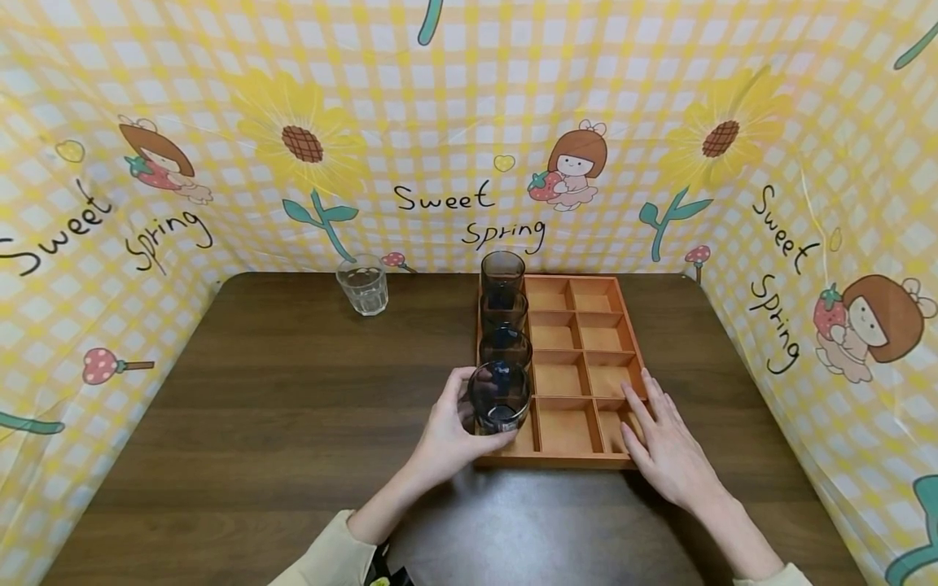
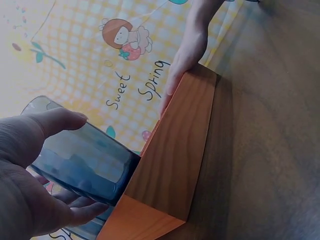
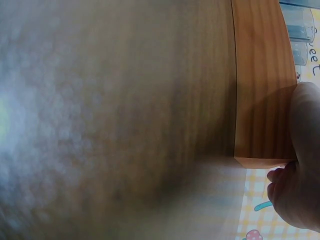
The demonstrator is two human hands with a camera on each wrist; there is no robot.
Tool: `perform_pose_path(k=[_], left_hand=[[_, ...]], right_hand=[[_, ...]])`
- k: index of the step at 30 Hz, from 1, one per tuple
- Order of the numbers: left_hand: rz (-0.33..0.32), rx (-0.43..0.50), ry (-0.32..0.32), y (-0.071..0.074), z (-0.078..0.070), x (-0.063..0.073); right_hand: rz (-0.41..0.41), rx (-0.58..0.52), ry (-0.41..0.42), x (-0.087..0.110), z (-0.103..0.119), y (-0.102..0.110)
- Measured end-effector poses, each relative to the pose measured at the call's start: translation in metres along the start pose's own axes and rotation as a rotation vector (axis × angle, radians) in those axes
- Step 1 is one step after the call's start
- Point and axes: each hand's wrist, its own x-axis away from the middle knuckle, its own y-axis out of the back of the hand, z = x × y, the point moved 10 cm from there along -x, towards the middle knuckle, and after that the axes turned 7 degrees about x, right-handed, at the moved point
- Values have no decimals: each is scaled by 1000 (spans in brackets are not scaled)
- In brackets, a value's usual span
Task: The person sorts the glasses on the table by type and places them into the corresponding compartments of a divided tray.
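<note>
My left hand (image 1: pixel 456 423) grips a dark smoky drinking glass (image 1: pixel 500 391), thumb on the near side and fingers round the far side. This glass is over the nearest left compartment of a wooden divided box (image 1: pixel 572 461). In the left wrist view, the glass (image 2: pixel 95 155) has its base at the box's top edge; whether it touches the compartment floor is hidden. Several more dark glasses, among them the farthest one (image 1: pixel 502 273), stand in a row behind it in the left column. My right hand (image 1: pixel 674 456) rests with fairly straight fingers on the box's near right corner.
A clear faceted glass (image 1: pixel 366 291) stands alone at the back left of the dark wooden table (image 1: pixel 293 423). The box's middle and right columns show bare compartments. A yellow checked cloth (image 1: pixel 454 106) encloses the table at the back and both sides.
</note>
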Motion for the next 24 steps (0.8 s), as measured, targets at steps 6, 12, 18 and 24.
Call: perform_pose_path(k=[6,12,18,24], left_hand=[[18,-12,23,-2,6,0],[6,-47,52,0,9,0],[0,-68,51,2,8,-1],[2,-81,63,1,11,-1]], right_hand=[[4,-1,-3,0,0,0],[-2,4,-2,0,1,2],[-3,24,0,0,1,3],[-10,99,20,1,2,3]])
